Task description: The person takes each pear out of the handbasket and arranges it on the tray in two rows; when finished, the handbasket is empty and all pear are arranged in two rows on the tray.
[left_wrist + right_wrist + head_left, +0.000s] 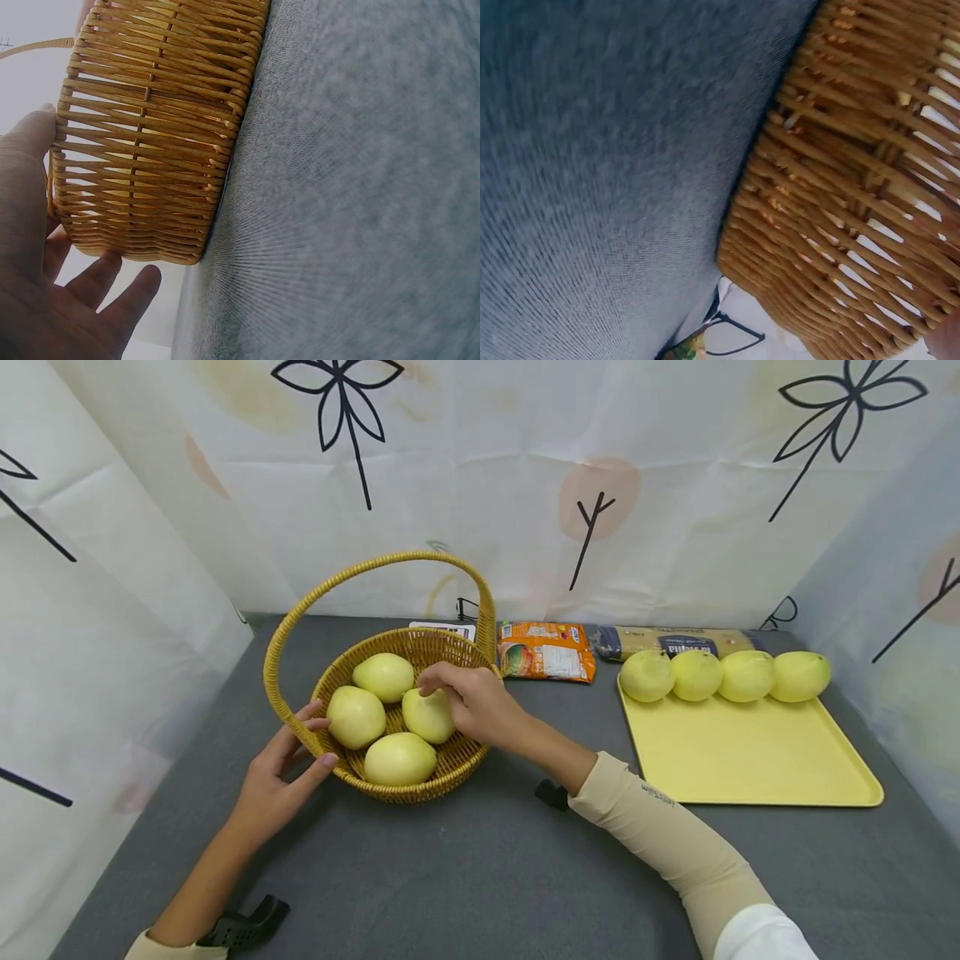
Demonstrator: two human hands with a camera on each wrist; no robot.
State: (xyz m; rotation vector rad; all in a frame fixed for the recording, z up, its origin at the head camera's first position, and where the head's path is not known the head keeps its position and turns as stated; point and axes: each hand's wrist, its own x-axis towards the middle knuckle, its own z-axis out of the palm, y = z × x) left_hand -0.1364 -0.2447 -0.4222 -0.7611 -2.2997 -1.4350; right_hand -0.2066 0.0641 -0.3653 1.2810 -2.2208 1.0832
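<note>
A round wicker basket (450, 781) with a tall arched handle stands on the grey table, holding several smooth pale yellow-green fruits (356, 717). My left hand (273, 785) rests at its left rim beside the handle's foot, fingers spread; in the left wrist view the left hand's thumb (34, 131) lies along the rim. Inside the basket, my right hand (476, 702) has bent fingers over the rightmost fruit (426, 717), pinching it from above and the right. The right thumb is hidden. In the right wrist view, the basket's woven side (840, 202) blocks the fingers.
At the right lies a yellow tray (750, 760) with several similar fruits (697, 675) lined along its far edge. Behind the basket are an orange packet (546, 652) and a long beige package (675, 641), in front of a printed curtain (480, 502).
</note>
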